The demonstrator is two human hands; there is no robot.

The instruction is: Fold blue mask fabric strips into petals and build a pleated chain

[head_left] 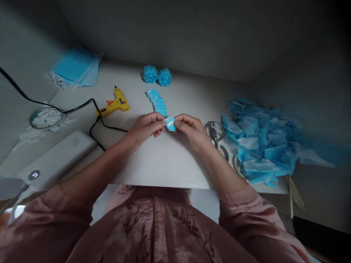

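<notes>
Smooth pale tabletop [164,164], left fingers [157,126] and right fingers [183,127] pinching creased blue fabric [171,124], round layered rosettes [150,75] beyond.

1. Blue piece [170,124], centre: edges partly hidden by left hand [143,128] and right hand [192,131].
2. Yellow glue gun [116,104], upper left: label lettering too small to read.
3. Black cord [77,107]: cut off by the left edge.
4. Blue scraps [263,135], right: outermost pieces blurred.
5. Pink shirt [159,230]: cut off by the bottom edge.

You are in a small craft corner, boxed in by plain walls [170,40]. Your pale worktop [164,160] shows it, with a yellow glue gun [118,101], scissors [216,141], heaped blue scraps [263,135] and two blue rosettes [150,74].
</notes>
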